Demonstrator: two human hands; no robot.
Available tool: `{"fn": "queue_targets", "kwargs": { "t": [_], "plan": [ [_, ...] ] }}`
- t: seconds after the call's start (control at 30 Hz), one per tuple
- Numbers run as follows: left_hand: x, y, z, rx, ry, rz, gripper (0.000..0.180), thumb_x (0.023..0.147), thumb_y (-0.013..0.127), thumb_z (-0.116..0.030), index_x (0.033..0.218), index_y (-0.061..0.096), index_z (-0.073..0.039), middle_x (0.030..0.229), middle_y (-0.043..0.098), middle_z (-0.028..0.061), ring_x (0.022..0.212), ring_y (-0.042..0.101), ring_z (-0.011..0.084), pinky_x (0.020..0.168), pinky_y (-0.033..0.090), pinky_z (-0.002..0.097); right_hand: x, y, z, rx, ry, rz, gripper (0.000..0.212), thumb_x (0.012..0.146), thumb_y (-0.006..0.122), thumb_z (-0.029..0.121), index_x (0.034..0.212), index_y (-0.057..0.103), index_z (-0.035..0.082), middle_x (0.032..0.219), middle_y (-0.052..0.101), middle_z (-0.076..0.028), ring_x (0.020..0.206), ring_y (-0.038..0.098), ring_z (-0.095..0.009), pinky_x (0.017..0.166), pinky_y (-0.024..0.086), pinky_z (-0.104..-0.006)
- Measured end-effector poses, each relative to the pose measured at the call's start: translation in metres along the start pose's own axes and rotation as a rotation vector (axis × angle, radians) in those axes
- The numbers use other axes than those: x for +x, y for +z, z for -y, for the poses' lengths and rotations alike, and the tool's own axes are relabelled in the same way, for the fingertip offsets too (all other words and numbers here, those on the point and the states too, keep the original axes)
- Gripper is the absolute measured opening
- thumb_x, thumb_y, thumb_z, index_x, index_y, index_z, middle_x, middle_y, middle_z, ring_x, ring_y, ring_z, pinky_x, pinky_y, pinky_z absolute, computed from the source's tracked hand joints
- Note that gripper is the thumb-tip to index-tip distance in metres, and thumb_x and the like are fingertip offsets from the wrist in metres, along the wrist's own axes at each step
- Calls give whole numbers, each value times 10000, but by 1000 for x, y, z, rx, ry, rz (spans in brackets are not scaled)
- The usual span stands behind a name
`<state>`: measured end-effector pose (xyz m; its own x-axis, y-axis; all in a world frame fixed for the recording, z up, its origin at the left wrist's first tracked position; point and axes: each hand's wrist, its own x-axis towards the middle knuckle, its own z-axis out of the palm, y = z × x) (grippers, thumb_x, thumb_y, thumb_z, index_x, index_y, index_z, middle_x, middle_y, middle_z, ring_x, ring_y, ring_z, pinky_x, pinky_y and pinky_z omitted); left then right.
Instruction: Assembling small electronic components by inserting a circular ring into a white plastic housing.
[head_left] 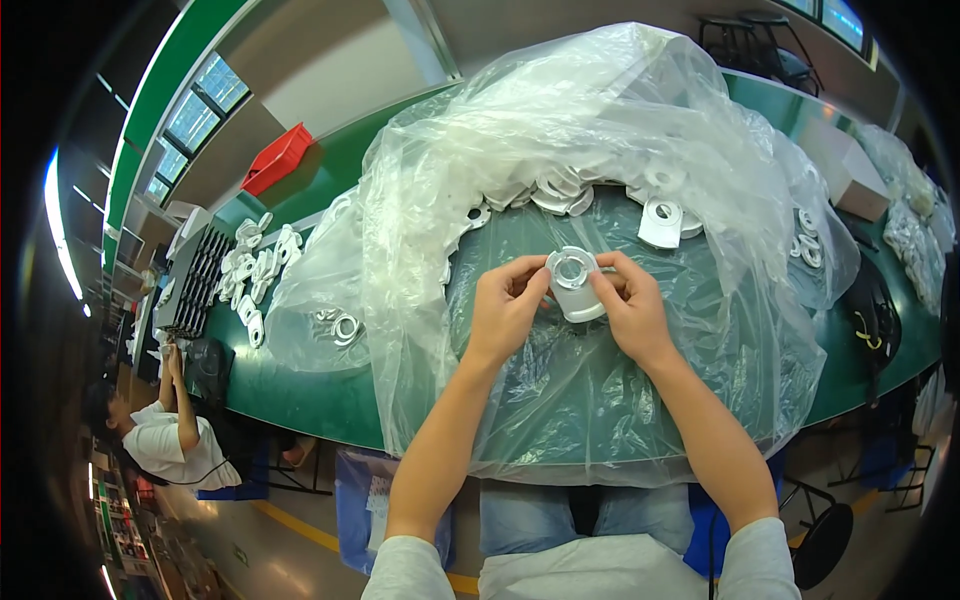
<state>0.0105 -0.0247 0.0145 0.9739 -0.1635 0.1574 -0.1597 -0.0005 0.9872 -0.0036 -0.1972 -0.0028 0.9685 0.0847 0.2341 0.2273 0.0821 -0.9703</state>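
Between my two hands I hold a white plastic part with a round ring at its upper end (pixel 578 304). My left hand (pixel 504 308) pinches its left edge with thumb and fingers. On the opposite edge, the thumb and fingers of my right hand (pixel 636 308) grip it too. Beneath my hands a large clear plastic bag (pixel 420 180) is spread over the green table (pixel 310 400). Similar white parts (pixel 562 190) lie heaped at the bag's mouth, partly hidden under the film. Another white part with a round hole (pixel 661 224) rests beyond my right hand.
Loose rings (pixel 345 329) lie in a smaller clear bag on the left, near scattered white parts (pixel 262 270) and a black rack (pixel 196 285). A red bin (pixel 278 160) stands far left, a white box (pixel 842 168) far right. A co-worker (pixel 180 435) sits at left.
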Motion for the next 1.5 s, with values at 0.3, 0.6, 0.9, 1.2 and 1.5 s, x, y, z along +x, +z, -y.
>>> {"fn": "queue_targets", "kwargs": {
  "t": [0.3, 0.6, 0.9, 1.2, 1.5],
  "plan": [
    [3, -1, -1, -40, 40, 4, 186, 877, 588, -80, 975, 656, 62, 821, 672, 64, 726, 631, 100, 638, 507, 232, 3, -4, 2, 28, -3, 21, 175, 915, 543, 90, 1054, 595, -4, 804, 660, -34, 714, 564, -47, 639, 418, -199],
    [-30, -46, -15, 6, 132, -174, 175, 896, 591, -134, 905, 651, 30, 704, 602, 1, 623, 536, 60, 564, 438, 212, -1, 6, -1, 20, -16, 88, 276, 964, 423, 186, 1037, 613, 0, 934, 657, -88, 849, 596, -138, 802, 457, -264],
    [-217, -322, -22, 99, 140, -1382, 185, 901, 564, -131, 833, 643, 22, 608, 516, -6, 494, 450, 65, 424, 334, 195, 0, 3, -12, -146, -13, 27, 270, 956, 448, 178, 894, 620, -21, 920, 646, -55, 837, 571, -114, 736, 445, -249],
    [-236, -526, -16, 1066, -95, -1253, 615, 721, 624, -2, 1290, 402, 69, 1155, 552, 218, 884, 625, 260, 725, 518, 362, 3, 39, -13, -76, -33, 9, 229, 905, 519, 170, 858, 656, -7, 764, 633, -36, 712, 565, -101, 670, 457, -250],
    [19, -6, -33, 573, 457, -68, 253, 763, 593, 35, 999, 657, -30, 953, 628, 130, 761, 629, 206, 639, 517, 285, -20, -10, 1, -440, -240, 32, 160, 774, 516, -48, 863, 639, 3, 918, 667, -99, 769, 621, -165, 696, 485, -276]
  ]
}}
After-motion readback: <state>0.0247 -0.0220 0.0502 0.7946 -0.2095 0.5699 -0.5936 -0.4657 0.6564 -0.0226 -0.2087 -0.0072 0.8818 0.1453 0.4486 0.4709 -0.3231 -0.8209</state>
